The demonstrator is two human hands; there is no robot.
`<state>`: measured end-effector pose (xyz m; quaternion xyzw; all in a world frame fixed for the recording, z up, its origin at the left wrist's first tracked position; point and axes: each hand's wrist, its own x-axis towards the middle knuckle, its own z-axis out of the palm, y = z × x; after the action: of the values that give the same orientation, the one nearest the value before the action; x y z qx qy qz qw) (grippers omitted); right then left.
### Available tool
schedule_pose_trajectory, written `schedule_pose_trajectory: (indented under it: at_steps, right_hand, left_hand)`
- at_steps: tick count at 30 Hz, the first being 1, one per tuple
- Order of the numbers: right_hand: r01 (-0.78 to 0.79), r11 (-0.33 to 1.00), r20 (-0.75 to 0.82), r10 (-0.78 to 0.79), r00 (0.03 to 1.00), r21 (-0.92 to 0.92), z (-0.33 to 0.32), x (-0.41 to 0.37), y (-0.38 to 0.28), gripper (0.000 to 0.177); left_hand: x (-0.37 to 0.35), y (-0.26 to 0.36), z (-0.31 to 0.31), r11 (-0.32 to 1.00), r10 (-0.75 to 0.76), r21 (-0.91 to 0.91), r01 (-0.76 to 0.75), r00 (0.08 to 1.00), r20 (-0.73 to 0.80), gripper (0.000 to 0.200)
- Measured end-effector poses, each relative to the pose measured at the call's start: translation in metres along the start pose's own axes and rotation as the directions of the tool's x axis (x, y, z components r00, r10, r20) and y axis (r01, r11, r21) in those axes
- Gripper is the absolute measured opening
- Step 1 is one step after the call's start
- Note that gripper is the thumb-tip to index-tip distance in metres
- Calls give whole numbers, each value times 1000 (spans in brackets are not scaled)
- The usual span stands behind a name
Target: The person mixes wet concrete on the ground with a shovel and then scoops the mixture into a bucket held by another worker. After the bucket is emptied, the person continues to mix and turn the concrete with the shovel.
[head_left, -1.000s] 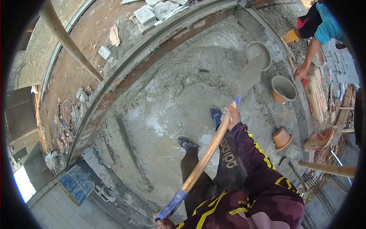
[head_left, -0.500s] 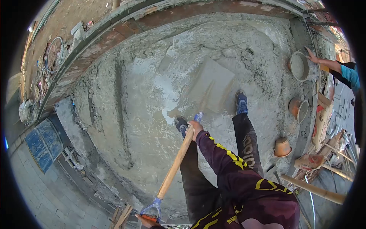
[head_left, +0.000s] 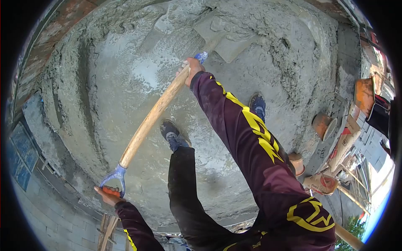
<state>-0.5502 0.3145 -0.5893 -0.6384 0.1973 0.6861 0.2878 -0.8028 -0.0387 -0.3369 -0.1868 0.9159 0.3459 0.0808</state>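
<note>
My right hand [head_left: 193, 69] grips a shovel [head_left: 153, 115] low on its wooden shaft, by the blue socket. The fingers of my left hand [head_left: 109, 196] are wrapped around the orange grip of its blue D-shaped handle. Slanting across the view, the shovel reaches into grey wet concrete [head_left: 125, 125]. Its blade is coated in concrete and partly hidden under it, so its outline is hard to make out. Both my shoes [head_left: 171, 133] stand on the wet mix, behind the blade.
Two buckets [head_left: 324, 126] stand at the right inside the walled pit. Beyond them lie cement bags [head_left: 321, 183] and wooden poles. An orange bucket [head_left: 363, 95] is beside another person at the right edge. A blue panel [head_left: 23, 152] lies at left.
My hands and the shovel have moved forward and left, the blade sliding farther into the concrete. The bucket touched by the other person's hand has left its spot inside the pit.
</note>
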Motion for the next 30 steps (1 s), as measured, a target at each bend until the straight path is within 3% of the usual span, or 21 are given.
schedule_pose_trajectory:
  at_steps: [3, 7, 13, 15, 16, 19, 20, 23, 27, 30]
  right_hand:
    - [50, 999, 43, -50, 998, 22, -18, 7, 5, 28]
    - [-29, 1000, 56, 29, 998, -11, -47, -43, 8, 20]
    - [22, 999, -132, -17, 991, 39, -126, -155, -20, 19]
    - [18, 998, -188, -7, 982, 61, -152, -197, -40, 19]
    - [46, 994, -214, -23, 977, 101, -172, -216, -48, 19]
    - [82, 979, -241, -35, 970, 189, -216, -258, -72, 19]
    - [79, 972, -239, -25, 971, 219, -235, -269, -80, 20]
    - [80, 946, -265, 6, 964, 315, -282, -301, -111, 22]
    - [122, 886, -334, 39, 942, 447, -340, -360, -171, 26]
    - [123, 865, -337, 55, 940, 486, -401, -357, -198, 25]
  left_hand:
    - [-5, -19, -3, 999, -39, 7, 39, 999, 12, 56]
    - [-10, -48, -56, 997, 13, -82, -13, 1000, 3, 56]
    - [-86, 10, -121, 995, -48, 84, 45, 998, 40, 56]
    - [-89, 6, -151, 974, 76, 212, -75, 997, 3, 71]
    - [-98, 12, -163, 973, -20, 229, 19, 1000, 1, 69]
    - [-126, 34, -187, 974, 11, 224, -31, 996, 91, 64]
    - [-144, 48, -191, 938, 36, 341, -66, 995, 94, 64]
    - [-179, 69, -190, 923, 256, 276, -268, 964, 79, 63]
    - [-256, 108, -182, 903, 204, 347, -253, 964, 173, 62]
    - [-325, 132, -175, 888, 179, 375, -266, 951, 250, 61]
